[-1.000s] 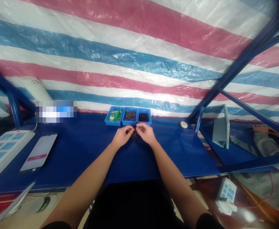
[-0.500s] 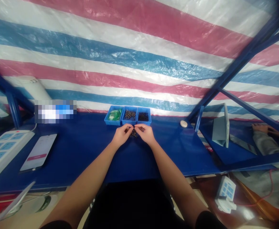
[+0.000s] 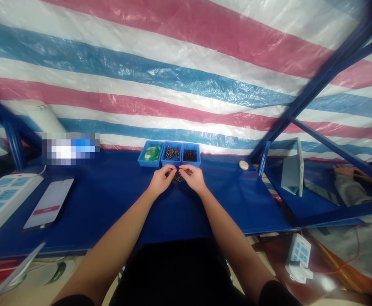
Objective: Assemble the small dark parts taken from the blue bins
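My left hand and my right hand meet fingertip to fingertip just in front of three blue bins. Both are closed in a pinch, and whatever the fingertips hold is too small to make out. Under and between them lies a small pile of dark and brass-coloured parts on the blue table. The left bin holds a green plastic bag. Small metallic-and-black parts fill the middle bin, and black parts lie in the right bin.
On the left are a phone and a white power strip. A round cream object lies to the right. Beyond the blue frame stand a tablet and another person's sleeve. A striped tarp hangs behind.
The view has shifted very slightly. Both hands stay pinched together over the pile, with hardly any visible movement.
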### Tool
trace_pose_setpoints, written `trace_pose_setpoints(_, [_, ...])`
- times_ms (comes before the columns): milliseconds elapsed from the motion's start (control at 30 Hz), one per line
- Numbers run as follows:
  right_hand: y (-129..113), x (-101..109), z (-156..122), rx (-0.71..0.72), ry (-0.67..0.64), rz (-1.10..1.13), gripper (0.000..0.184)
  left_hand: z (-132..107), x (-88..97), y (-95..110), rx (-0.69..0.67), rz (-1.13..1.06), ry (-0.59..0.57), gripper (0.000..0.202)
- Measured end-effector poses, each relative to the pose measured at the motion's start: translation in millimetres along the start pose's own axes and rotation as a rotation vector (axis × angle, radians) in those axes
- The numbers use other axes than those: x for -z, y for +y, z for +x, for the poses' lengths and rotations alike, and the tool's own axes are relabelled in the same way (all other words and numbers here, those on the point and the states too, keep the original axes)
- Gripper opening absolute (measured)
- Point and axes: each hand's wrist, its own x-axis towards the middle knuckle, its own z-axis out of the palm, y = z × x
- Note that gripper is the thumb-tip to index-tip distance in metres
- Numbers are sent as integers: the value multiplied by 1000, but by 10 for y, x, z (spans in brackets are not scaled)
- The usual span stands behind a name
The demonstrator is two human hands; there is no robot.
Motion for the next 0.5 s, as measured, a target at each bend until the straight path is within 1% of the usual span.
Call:
trace_pose_setpoints(133, [-4,-6,-3,0,1,3,27,6,25,19,4,30,-11,33])
trace_pose_setpoints(267, [6,-3,3,-1,4,-1,25,1,19,26,26,-1,-8,31])
trace_pose_setpoints(500, [-2,0,3,-1,0,-2,26,3,0,-9,3,6,-9,29])
